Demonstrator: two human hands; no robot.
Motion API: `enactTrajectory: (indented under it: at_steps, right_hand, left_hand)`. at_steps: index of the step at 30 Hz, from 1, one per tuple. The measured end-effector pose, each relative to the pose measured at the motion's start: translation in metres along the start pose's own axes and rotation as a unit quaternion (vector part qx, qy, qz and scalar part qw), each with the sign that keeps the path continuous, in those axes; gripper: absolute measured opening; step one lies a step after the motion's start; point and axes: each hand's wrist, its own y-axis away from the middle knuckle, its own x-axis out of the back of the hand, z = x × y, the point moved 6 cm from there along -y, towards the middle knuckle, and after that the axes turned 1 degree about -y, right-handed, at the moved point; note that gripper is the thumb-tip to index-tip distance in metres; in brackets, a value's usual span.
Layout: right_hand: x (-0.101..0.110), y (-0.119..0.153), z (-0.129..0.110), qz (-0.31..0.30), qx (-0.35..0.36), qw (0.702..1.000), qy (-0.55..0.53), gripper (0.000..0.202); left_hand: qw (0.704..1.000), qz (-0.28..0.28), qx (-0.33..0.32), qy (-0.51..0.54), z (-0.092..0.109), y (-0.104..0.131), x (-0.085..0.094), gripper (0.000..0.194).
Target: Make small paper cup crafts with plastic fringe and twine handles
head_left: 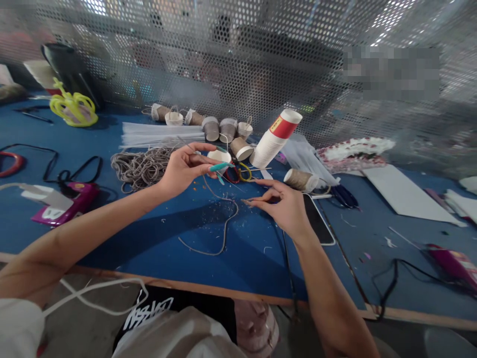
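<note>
My left hand [188,166] is closed around a slim teal tool [220,167], possibly small snips, though the fingers hide much of it. A grey cord [226,228] trails from below this hand and curls across the blue table [149,258]. To the right, my right hand [281,204] pinches thumb and forefinger together just above the tabletop; a tiny light-brown bit shows at the tips, too small to name. Behind the hands lie a white paper cup [219,158] and red and yellow scissor-like handles [245,172]. A tangled heap of grey cord [139,169] is beside my left wrist.
A tilted stack of paper cups [266,148] stands behind, near several cord-wrapped cups [228,130]. White strips [160,134] lie at the back left. A phone [318,221] is by my right forearm, a magenta device [69,201] at left. Perforated metal [186,59] borders the back.
</note>
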Motion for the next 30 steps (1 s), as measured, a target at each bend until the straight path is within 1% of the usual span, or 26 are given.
enactTrajectory:
  at_steps: [4,10,11,15,18,21,26,30]
  right_hand:
    - [-0.013,0.002,0.0,-0.008,-0.027,0.999,-0.019,0.047]
    - [-0.029,0.005,0.0,-0.042,-0.05,0.995,-0.07,0.054]
    - [-0.032,0.005,0.001,-0.061,-0.055,0.993,-0.089,0.053]
    - [-0.045,0.004,0.006,-0.186,-0.095,0.966,-0.153,0.051]
    - [-0.047,0.004,0.012,-0.224,-0.123,0.954,-0.158,0.054]
    - [-0.047,0.003,0.014,-0.219,-0.126,0.956,-0.152,0.052]
    - [-0.045,0.002,0.012,-0.174,-0.106,0.972,-0.115,0.052]
    - [-0.041,0.002,0.01,-0.143,-0.096,0.98,-0.104,0.053]
  left_hand:
    - [0.999,0.024,0.019,0.031,-0.013,-0.003,0.003,0.046]
    - [0.999,0.032,0.017,0.038,-0.016,-0.003,0.005,0.042]
    - [0.999,0.035,0.016,0.036,-0.016,-0.004,0.006,0.042]
    - [0.999,0.044,0.001,0.031,-0.014,-0.009,0.013,0.045]
    - [0.999,0.036,-0.012,0.023,-0.013,-0.012,0.015,0.043]
    - [0.999,0.032,-0.018,0.016,-0.011,-0.012,0.014,0.042]
    - [0.999,0.036,-0.024,0.009,-0.008,-0.009,0.012,0.04]
    - [0.999,0.029,-0.021,-0.005,-0.008,-0.009,0.011,0.038]
